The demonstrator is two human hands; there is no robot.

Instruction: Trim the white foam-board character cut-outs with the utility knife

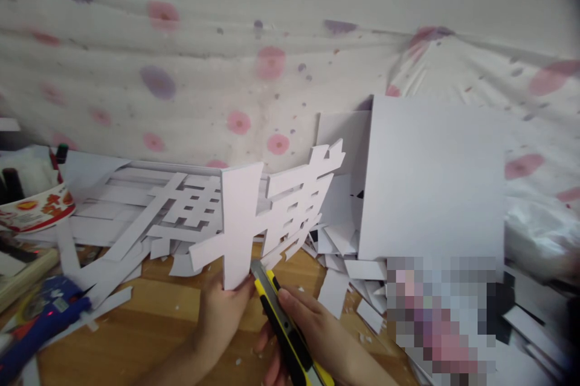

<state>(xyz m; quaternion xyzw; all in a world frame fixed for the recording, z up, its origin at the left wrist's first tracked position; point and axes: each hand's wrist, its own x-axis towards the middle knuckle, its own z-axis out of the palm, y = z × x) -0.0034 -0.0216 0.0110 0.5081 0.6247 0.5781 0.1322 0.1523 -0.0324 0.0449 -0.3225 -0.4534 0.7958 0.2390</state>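
My left hand (224, 310) grips the lower end of a white foam board character cutout (238, 211), holding it upright above the table. The cutout has a cross-shaped left part and a slotted lattice on the right. In my right hand (312, 325) is a yellow and black utility knife (285, 325). Its blade tip is at the cutout's lower right edge, close to my left fingers; whether it touches cannot be told. A similar white cutout (190, 202) lies behind, among white strips. My left fingers are partly hidden behind the board.
White sheets (432, 180) lean upright at right, with scraps (333, 292) at their foot. A blue glue gun (49, 319) and a printed paper tub (38, 208) stand at left. A plastic bag (541, 235) lies far right. Flowered sheeting (199, 90) covers the wall behind.
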